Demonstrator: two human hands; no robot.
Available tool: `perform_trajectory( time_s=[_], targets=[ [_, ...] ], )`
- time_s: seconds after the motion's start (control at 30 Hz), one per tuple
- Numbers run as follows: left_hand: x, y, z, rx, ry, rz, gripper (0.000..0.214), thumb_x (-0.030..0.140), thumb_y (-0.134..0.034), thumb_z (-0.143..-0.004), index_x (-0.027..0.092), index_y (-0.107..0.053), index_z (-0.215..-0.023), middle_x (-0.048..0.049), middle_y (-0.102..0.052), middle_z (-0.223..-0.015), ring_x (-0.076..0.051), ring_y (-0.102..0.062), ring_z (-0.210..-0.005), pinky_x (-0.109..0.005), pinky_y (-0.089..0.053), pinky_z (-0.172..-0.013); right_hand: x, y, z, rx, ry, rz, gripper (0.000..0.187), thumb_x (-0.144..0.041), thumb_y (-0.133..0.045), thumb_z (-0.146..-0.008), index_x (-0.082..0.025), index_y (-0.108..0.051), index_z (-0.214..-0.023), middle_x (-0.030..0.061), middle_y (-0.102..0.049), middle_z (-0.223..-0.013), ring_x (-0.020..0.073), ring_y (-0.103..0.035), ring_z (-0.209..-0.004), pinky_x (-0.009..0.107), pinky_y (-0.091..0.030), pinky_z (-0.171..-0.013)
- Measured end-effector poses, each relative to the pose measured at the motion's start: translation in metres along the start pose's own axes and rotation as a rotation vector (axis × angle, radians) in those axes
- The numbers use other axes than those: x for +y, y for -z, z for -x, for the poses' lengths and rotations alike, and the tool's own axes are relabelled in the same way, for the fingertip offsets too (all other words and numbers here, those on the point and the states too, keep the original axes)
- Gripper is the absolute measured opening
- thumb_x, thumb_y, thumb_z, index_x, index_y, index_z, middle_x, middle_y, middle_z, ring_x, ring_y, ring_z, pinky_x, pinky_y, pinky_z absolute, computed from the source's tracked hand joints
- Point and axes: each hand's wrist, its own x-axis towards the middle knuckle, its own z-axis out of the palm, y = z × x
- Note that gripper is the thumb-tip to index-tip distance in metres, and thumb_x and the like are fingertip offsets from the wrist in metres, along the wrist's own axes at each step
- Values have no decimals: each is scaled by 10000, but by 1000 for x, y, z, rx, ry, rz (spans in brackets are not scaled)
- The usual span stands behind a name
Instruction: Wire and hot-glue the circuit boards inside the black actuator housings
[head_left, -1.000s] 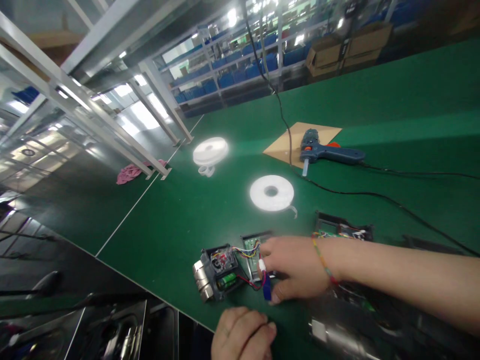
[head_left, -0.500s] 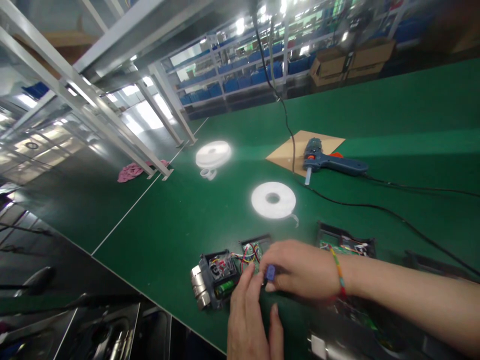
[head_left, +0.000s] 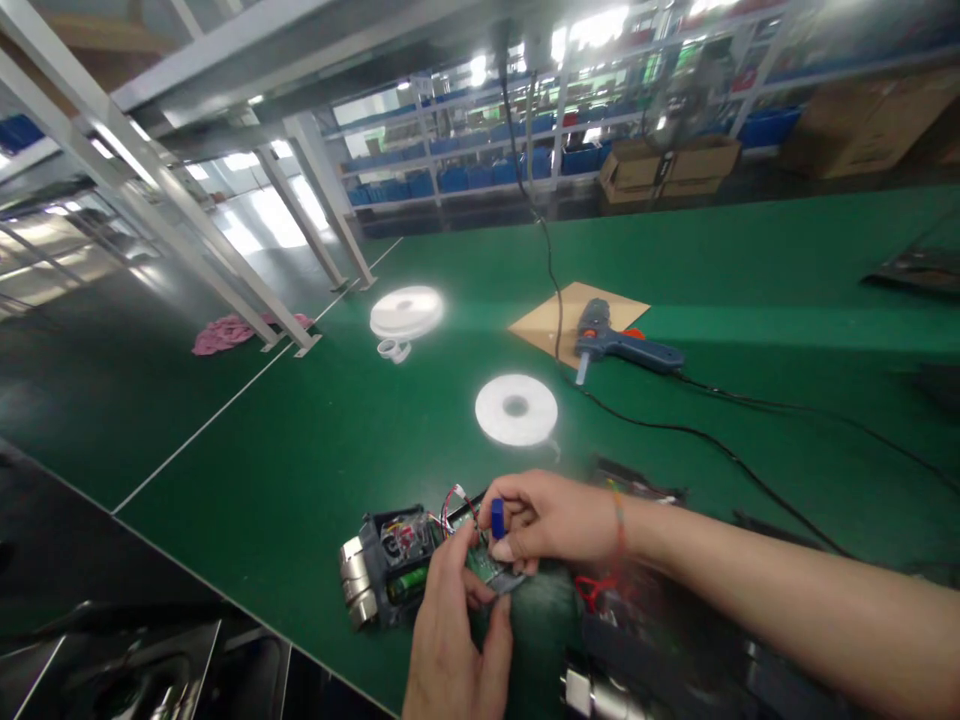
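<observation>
My right hand (head_left: 551, 520) pinches a small blue block (head_left: 497, 518) between thumb and forefinger; its exact kind I cannot make out. The block is just above a green circuit board (head_left: 486, 568) set in a dark plastic cover. My left hand (head_left: 454, 625) grips the near edge of that cover between thumb and fingers. Red, white and black wires run from the board toward the opened dark device housing (head_left: 381, 585) on the left. The housing has silver metal rings (head_left: 355, 582) at its end and a green cylinder (head_left: 407, 583) inside. My fingers cover part of the board.
A white tape roll (head_left: 516, 410) lies beyond my hands, with more white rolls (head_left: 406, 312) farther left. A blue glue gun (head_left: 626, 347) rests by cardboard (head_left: 551, 318), its black cord crossing the green table. More opened housings (head_left: 645, 640) sit under and beside my right forearm.
The view has shifted, so the table items appear farther left. The cover with the board is now tilted in my left hand, and the blue block stands upright in my right fingers.
</observation>
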Motion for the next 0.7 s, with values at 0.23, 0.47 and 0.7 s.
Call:
perform_trajectory(
  time_s=[0.23,0.47,0.7],
  targets=[
    [-1,1,-2,-28,35,38,570,204,-471,-955,215,-312,-1502,-84,-627,-1104,-170,-641,-813,-338,-560,-822,9,3,-4,21,-69,-158,657,-731,-798,-597,-192,-553,-880,-27,-647,-697,118,-631,-586,269,-553,-641],
    [0,7,-8,-88,-26,11,601,171,-492,-961,248,-259,-1509,-75,-616,-1172,-126,-656,-784,-293,-584,-811,6,2,0,33,-48,-171,563,-616,-802,-667,-174,-596,-950,-27,-636,-733,117,-615,-604,275,-554,-642],
    [2,9,-15,-116,-180,-100,391,195,-460,-1006,230,-539,-1387,-111,-603,-1315,-205,-630,-1185,-325,-553,-1004,-1,3,4,46,-6,-82,503,-300,-681,-805,-149,-615,-1280,-17,-601,-847,113,-576,-631,284,-531,-668]
  ],
)
